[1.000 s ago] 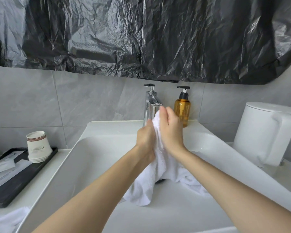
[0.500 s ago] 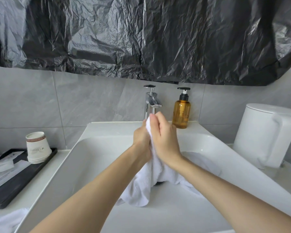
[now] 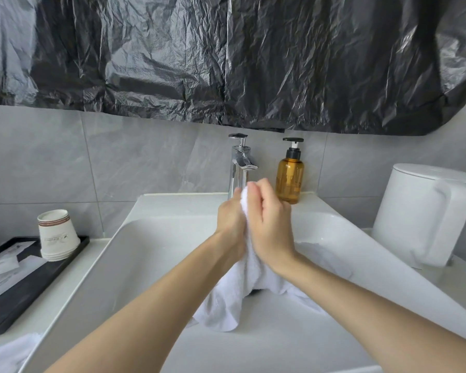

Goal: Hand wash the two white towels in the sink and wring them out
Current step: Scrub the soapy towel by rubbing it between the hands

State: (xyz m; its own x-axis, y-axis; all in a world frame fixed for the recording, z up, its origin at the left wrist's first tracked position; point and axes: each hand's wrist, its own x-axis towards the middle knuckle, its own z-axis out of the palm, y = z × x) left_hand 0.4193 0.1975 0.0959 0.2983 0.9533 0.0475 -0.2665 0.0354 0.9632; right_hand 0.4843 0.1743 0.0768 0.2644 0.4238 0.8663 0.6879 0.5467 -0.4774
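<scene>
A second white towel (image 3: 8,354) lay on the counter, at 8 o'clock from the sink (image 3: 145,265). Over the basin, the left hand (image 3: 230,222) gripped one side of the white towel (image 3: 232,297). The right hand (image 3: 272,227), at its 3 o'clock, curled its fingers round the top. The rest hung down at 6 o'clock onto the sink floor. It looked soft, floppy and heavy with water. The bunched middle seemed the best place to hold it for wringing.
</scene>
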